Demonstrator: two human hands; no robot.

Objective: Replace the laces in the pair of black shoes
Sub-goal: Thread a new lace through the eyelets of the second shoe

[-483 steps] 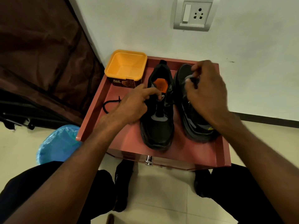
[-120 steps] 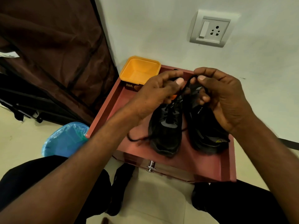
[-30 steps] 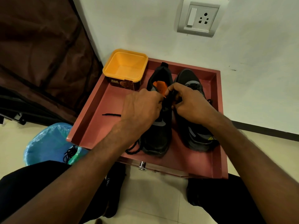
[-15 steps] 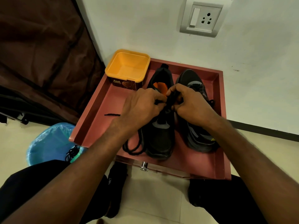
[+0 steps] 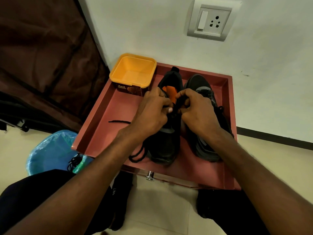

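Observation:
Two black shoes stand side by side on a red-brown tray top [image 5: 105, 116]. The left shoe [image 5: 166, 146] has an orange insole showing at its opening. The right shoe [image 5: 203, 89] lies partly under my right forearm. My left hand [image 5: 150, 114] and my right hand [image 5: 198, 112] meet over the left shoe's tongue, each pinching a black lace [image 5: 176, 107] between fingertips. The lace's loose part [image 5: 137, 155] loops on the tray by the left shoe's toe, and one end [image 5: 118, 122] pokes out left of my left hand.
An orange plastic tub [image 5: 133, 73] stands open at the tray's back left corner. A bin lined with a blue bag [image 5: 50, 151] sits on the floor at the left, with black laces [image 5: 74, 162] hanging in it. A dark fabric wardrobe [image 5: 42, 56] fills the left side.
Both hands have stayed at the left shoe's tongue and worked the lace. The loose loop by the toe has drawn in a little. Earlier the hands held the lace up above the shoes.

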